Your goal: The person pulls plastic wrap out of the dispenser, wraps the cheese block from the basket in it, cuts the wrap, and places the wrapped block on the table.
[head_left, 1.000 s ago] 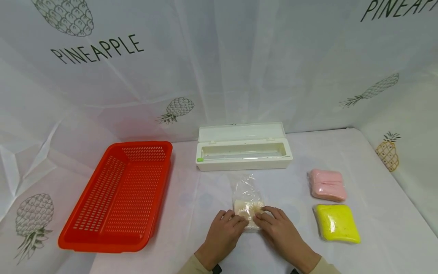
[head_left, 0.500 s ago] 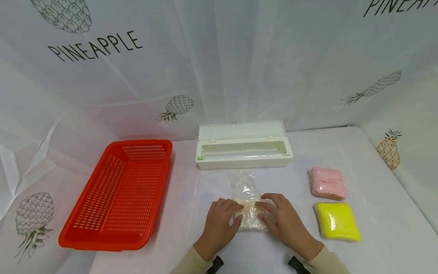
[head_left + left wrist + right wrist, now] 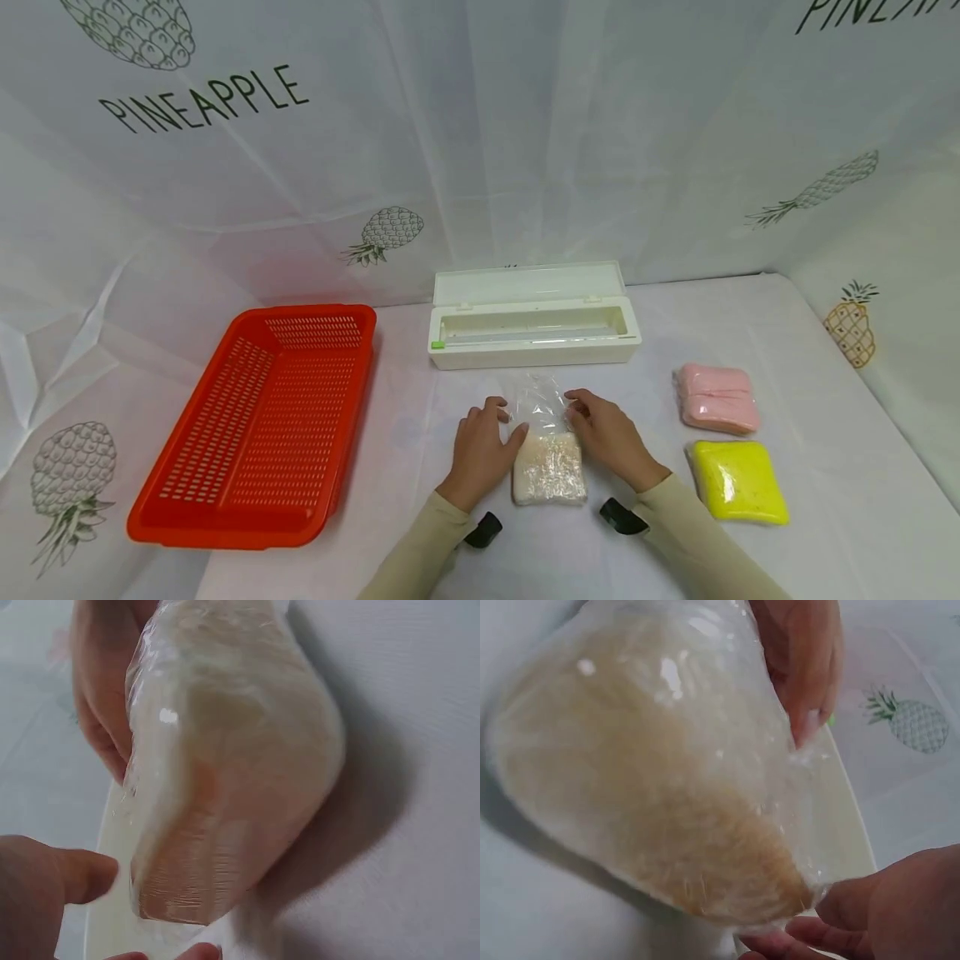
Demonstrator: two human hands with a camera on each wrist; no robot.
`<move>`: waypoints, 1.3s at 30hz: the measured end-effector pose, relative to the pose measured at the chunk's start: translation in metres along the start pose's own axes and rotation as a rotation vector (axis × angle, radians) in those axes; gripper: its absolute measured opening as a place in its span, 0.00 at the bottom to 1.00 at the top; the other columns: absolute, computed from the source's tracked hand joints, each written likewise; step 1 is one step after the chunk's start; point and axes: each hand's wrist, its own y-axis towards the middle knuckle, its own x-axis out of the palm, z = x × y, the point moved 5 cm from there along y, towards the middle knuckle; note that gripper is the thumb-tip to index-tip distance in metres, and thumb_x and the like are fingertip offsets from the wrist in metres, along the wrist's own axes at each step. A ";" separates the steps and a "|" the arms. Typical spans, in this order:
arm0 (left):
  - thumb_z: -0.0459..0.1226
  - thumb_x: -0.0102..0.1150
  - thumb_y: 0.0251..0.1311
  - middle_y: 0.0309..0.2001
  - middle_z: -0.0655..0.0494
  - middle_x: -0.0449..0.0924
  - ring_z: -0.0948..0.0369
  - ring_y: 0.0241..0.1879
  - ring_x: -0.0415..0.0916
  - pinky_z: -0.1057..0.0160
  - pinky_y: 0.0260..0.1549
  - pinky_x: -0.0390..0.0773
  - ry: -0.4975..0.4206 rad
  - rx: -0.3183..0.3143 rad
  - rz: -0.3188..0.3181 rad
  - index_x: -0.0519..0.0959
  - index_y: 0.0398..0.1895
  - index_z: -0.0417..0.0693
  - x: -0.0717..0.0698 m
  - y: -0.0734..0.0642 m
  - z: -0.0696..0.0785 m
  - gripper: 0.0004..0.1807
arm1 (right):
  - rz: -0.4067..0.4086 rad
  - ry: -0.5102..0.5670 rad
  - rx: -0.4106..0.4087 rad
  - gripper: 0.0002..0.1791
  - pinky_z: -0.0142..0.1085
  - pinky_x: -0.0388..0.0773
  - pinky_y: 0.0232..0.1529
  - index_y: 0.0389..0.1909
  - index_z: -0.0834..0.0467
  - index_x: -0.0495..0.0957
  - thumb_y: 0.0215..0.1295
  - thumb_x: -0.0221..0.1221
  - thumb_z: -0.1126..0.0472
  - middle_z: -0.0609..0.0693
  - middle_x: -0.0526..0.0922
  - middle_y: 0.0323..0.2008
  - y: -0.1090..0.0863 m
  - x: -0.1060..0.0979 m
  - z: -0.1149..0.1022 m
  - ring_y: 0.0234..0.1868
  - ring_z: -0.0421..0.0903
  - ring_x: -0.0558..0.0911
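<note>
A clear plastic bag [image 3: 538, 402] lies flat on the table with a cream-coloured soft block [image 3: 550, 469] in its near half. The bag's loose top reaches away toward the white box. My left hand [image 3: 482, 450] is at the left side of this loose film, its thumb apart from the fingers in the left wrist view. On the opposite side, my right hand [image 3: 606, 433] pinches the film's edge between thumb and fingers, as the right wrist view shows at the corner. The wrapped block [image 3: 232, 750] fills much of the left wrist view.
An open white lidded box [image 3: 534, 354] stands just behind the bag. A red perforated basket [image 3: 352, 433] is at the left. Pink [image 3: 717, 398] and yellow [image 3: 738, 481] wrapped blocks lie at the right. A pineapple-print curtain [image 3: 525, 150] hangs behind.
Both hands have left the block's surface and moved away from me to the bag's loose top. The block, partly covered before, now shows fully. The basket and box stay put.
</note>
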 end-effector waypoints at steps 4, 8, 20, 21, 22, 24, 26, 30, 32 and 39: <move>0.38 0.70 0.67 0.44 0.53 0.86 0.51 0.46 0.78 0.53 0.47 0.74 -0.120 -0.002 -0.021 0.72 0.64 0.41 0.001 0.005 -0.002 0.26 | -0.041 0.078 0.016 0.16 0.43 0.81 0.42 0.57 0.69 0.81 0.72 0.63 0.67 0.52 0.86 0.37 0.007 0.004 0.002 0.39 0.47 0.84; 0.31 0.70 0.65 0.44 0.54 0.87 0.53 0.46 0.78 0.54 0.50 0.74 -0.303 0.001 -0.031 0.70 0.67 0.39 0.000 0.006 -0.004 0.29 | -0.067 0.180 0.008 0.17 0.38 0.79 0.44 0.56 0.72 0.82 0.69 0.64 0.69 0.50 0.85 0.35 0.008 0.004 0.002 0.38 0.44 0.82; 0.25 0.69 0.62 0.46 0.49 0.86 0.51 0.49 0.77 0.53 0.55 0.70 -0.531 0.063 -0.072 0.67 0.72 0.38 -0.005 0.006 -0.006 0.36 | -0.138 0.370 0.029 0.09 0.41 0.80 0.50 0.47 0.66 0.85 0.67 0.65 0.69 0.55 0.89 0.44 -0.001 0.003 0.003 0.47 0.48 0.84; 0.26 0.69 0.62 0.46 0.49 0.86 0.51 0.49 0.77 0.53 0.55 0.70 -0.534 0.071 -0.079 0.67 0.72 0.38 -0.005 0.006 -0.007 0.36 | -0.132 0.360 0.003 0.09 0.46 0.81 0.53 0.46 0.65 0.85 0.67 0.66 0.69 0.55 0.89 0.45 -0.003 0.003 0.002 0.49 0.51 0.84; 0.26 0.69 0.62 0.45 0.49 0.86 0.51 0.49 0.77 0.53 0.54 0.70 -0.534 0.082 -0.086 0.68 0.72 0.37 -0.005 0.005 -0.007 0.35 | -0.122 0.349 -0.021 0.08 0.51 0.80 0.56 0.45 0.64 0.85 0.66 0.67 0.69 0.54 0.89 0.45 -0.004 0.002 0.000 0.51 0.53 0.84; 0.28 0.70 0.62 0.44 0.50 0.86 0.51 0.49 0.77 0.53 0.54 0.70 -0.527 0.103 -0.110 0.71 0.70 0.38 -0.006 0.003 -0.008 0.33 | -0.092 0.315 -0.083 0.09 0.59 0.77 0.59 0.46 0.62 0.84 0.65 0.68 0.69 0.51 0.88 0.44 -0.008 -0.001 -0.002 0.53 0.55 0.84; 0.29 0.71 0.63 0.44 0.52 0.85 0.52 0.50 0.76 0.52 0.54 0.70 -0.501 0.132 -0.136 0.75 0.68 0.41 -0.007 0.000 -0.008 0.30 | -0.057 0.275 -0.141 0.14 0.62 0.75 0.61 0.49 0.60 0.84 0.64 0.70 0.69 0.47 0.87 0.44 -0.014 -0.003 -0.004 0.54 0.53 0.83; 0.30 0.72 0.62 0.46 0.57 0.86 0.55 0.50 0.73 0.53 0.55 0.71 -0.418 0.228 -0.170 0.85 0.57 0.46 -0.010 -0.008 -0.007 0.19 | -0.012 0.190 -0.258 0.23 0.53 0.77 0.60 0.59 0.56 0.83 0.62 0.73 0.68 0.41 0.84 0.46 -0.027 -0.005 -0.007 0.54 0.45 0.79; 0.29 0.74 0.60 0.46 0.59 0.85 0.57 0.50 0.72 0.53 0.55 0.71 -0.360 0.305 -0.155 0.87 0.50 0.48 -0.012 -0.012 -0.005 0.15 | 0.004 0.153 -0.335 0.24 0.46 0.77 0.59 0.58 0.53 0.84 0.61 0.73 0.68 0.41 0.84 0.48 -0.033 -0.004 -0.009 0.55 0.43 0.77; 0.32 0.79 0.57 0.48 0.61 0.82 0.60 0.53 0.73 0.50 0.54 0.70 -0.087 0.554 -0.049 0.89 0.41 0.53 -0.013 -0.030 -0.001 0.11 | 0.079 -0.005 -0.555 0.19 0.35 0.74 0.60 0.44 0.49 0.88 0.56 0.74 0.72 0.43 0.84 0.52 -0.047 -0.002 -0.010 0.56 0.45 0.77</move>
